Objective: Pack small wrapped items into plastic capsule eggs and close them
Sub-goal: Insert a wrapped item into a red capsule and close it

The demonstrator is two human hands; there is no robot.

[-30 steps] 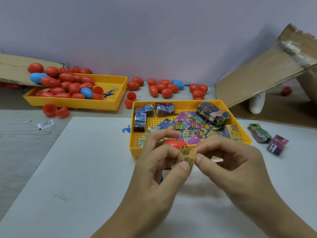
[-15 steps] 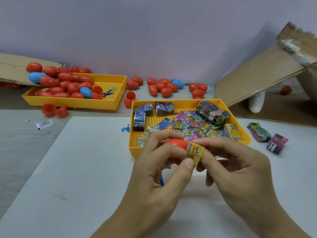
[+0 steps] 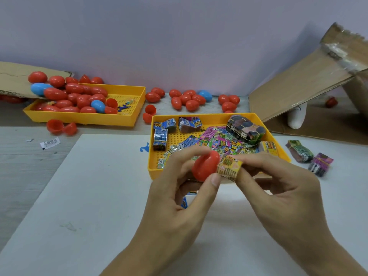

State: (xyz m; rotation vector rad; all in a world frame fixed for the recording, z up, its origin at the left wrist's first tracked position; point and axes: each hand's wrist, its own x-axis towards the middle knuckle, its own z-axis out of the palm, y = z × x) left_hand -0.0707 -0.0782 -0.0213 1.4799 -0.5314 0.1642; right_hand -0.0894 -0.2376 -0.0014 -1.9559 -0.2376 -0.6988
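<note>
Both hands meet just in front of the near yellow tray (image 3: 159,172). Left hand (image 3: 179,200), fingers curled, grips a red egg half (image 3: 205,166) between thumb and fingertips; right hand (image 3: 278,188) pinches a small wrapped packet (image 3: 229,166) at its opening. Closed eggs (image 3: 187,100) lie behind that tray.

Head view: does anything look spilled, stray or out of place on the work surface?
Yes. Red and blue capsule eggs lie loose behind the near yellow tray, outside the far yellow tray. Two open red halves sit before that far tray, and two banded packet bundles lie right of the near tray.
</note>
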